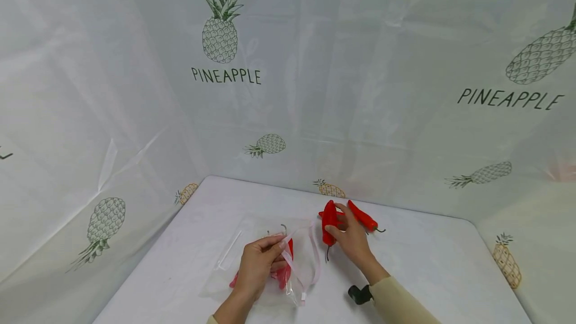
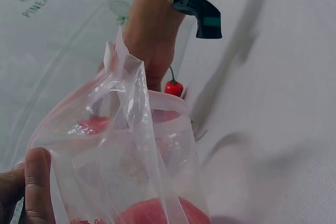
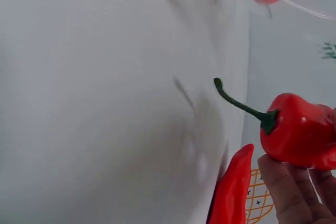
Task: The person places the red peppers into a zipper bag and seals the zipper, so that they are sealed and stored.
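Pinching the pink-edged rim (image 1: 314, 251) of a clear bag (image 1: 227, 254), left hand (image 1: 255, 266) is at left; bagged red peppers (image 1: 284, 276) lie inside, seen through the film. Held pepper (image 1: 329, 224) is outside, just right of the rim, pinched between thumb and fingers of right hand (image 1: 353, 236), stem pointing toward the wearer. Loose red peppers (image 1: 361, 215) lie behind that hand on the white table (image 1: 418, 264). Black device (image 1: 360, 294) sits by the right sleeve (image 1: 398, 299). In left wrist view, bag film partly covers the right hand.

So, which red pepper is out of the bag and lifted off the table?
The pepper in the right hand's grip, beside the bag; other loose peppers lie on the table, the rest sit inside the bag.
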Available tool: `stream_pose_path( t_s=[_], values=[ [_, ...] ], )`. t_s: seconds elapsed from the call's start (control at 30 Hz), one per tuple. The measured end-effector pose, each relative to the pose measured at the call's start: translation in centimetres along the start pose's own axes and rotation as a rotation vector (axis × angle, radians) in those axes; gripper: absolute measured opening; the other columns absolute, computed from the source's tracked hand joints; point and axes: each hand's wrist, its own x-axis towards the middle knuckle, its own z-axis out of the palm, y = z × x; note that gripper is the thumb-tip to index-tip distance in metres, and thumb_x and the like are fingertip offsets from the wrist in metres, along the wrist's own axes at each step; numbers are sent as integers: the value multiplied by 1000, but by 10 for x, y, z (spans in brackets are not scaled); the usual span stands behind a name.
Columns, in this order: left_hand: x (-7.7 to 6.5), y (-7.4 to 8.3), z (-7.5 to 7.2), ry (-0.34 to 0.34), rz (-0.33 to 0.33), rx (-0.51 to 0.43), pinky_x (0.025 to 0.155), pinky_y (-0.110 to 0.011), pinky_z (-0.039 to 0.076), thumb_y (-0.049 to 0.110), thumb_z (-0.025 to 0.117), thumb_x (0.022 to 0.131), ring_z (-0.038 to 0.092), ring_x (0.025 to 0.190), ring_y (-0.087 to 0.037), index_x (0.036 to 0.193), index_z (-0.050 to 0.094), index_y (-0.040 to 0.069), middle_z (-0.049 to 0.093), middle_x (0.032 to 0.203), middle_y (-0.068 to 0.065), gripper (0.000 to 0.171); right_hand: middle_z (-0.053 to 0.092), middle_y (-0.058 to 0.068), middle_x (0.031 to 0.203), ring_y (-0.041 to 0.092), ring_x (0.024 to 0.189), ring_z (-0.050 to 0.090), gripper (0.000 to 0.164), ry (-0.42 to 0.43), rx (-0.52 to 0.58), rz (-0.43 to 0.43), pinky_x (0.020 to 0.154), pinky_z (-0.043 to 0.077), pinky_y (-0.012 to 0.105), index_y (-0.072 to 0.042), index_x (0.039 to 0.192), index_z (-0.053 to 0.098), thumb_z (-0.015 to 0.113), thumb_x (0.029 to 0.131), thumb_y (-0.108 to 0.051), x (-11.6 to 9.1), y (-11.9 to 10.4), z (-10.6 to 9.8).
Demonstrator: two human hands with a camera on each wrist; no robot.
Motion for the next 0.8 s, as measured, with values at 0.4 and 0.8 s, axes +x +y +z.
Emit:
stream_pose_path(
  t_s=[0.4, 0.8],
  values=[
    [1, 1, 2, -19, -2, -12, 67, -26, 65, 12, 78, 97, 72, 68, -13, 130, 69, -9, 72, 100, -7, 40, 66, 16, 138, 36, 118, 66, 76, 36, 4, -61, 82, 68, 47, -24, 159, 40, 81, 95, -17, -15, -6, -12],
    [0, 2, 5, -24, -5, 3, 65, -25, 65, 13, 78, 97, 72, 66, -13, 129, 71, -7, 72, 98, -7, 38, 67, 16, 133, 35, 113, 67, 78, 57, 22, -74, 78, 68, 44, -20, 158, 45, 84, 91, -14, -33, -20, -21]
  ],
)
